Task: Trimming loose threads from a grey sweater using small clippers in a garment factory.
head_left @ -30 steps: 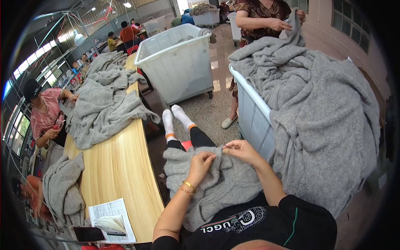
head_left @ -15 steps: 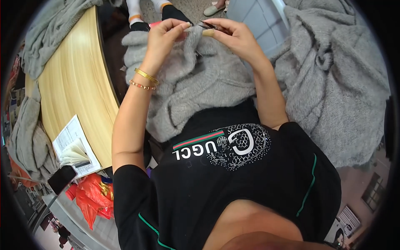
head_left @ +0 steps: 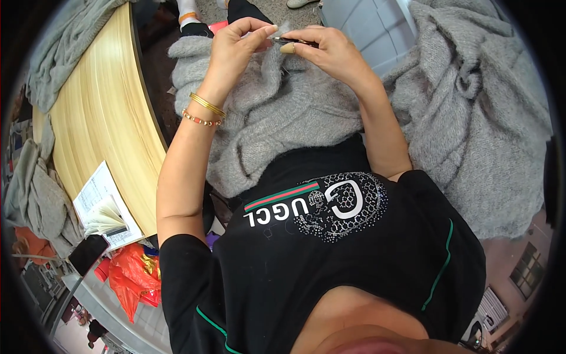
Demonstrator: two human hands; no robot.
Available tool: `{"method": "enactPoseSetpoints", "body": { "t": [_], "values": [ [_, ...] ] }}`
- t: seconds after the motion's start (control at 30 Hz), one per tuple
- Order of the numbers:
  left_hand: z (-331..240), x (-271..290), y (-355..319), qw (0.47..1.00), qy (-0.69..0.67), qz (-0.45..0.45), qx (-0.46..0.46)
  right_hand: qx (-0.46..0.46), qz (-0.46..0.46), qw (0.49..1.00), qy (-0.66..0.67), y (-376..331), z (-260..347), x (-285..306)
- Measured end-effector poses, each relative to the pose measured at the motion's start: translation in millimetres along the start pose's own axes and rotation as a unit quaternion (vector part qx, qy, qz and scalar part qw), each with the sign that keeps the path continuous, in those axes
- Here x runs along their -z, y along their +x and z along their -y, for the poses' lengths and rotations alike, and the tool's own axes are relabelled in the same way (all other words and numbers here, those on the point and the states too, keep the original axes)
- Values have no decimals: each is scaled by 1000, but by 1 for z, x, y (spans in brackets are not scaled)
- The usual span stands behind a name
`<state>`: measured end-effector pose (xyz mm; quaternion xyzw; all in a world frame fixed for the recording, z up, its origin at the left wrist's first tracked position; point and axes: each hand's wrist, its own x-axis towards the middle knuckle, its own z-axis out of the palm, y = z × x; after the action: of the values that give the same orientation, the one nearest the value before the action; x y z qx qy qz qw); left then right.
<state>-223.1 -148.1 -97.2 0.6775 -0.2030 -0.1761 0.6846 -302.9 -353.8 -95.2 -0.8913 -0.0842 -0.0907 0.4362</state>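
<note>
A lapful of grey knit (head_left: 306, 112), with two hands meeting at its raised fold.
A heap of grey knitwear (head_left: 466, 147) hangs at the person's right, within easy reach, and a pale wooden table (head_left: 112, 76) curves along the left. The lap seems to bear the knit's weight, freeing both hands for one small spot at its far side. The left hand (head_left: 233, 52) has thumb and fingers together, apparently pinching the fold up; the right hand (head_left: 336, 53) is closed round a slim dark tool (head_left: 299, 42), its tip angled toward that pinch, presumably for precision.
</note>
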Motion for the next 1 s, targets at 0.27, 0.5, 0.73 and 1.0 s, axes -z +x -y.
{"method": "enactPoseSetpoints", "body": {
  "t": [0.27,0.5,0.73,1.0],
  "values": [
    [-14,-6,6,1000,22,-6,16,-26,25,999,-20,5,9,13],
    [-12,9,-4,984,175,-39,-12,-2,-87,995,57,1,1,10],
    [-65,35,-49,885,455,94,-37,-88,-134,978,131,-19,-2,55],
    [-71,84,-107,870,455,148,114,-93,-155,974,139,-9,11,73]
  ]
}}
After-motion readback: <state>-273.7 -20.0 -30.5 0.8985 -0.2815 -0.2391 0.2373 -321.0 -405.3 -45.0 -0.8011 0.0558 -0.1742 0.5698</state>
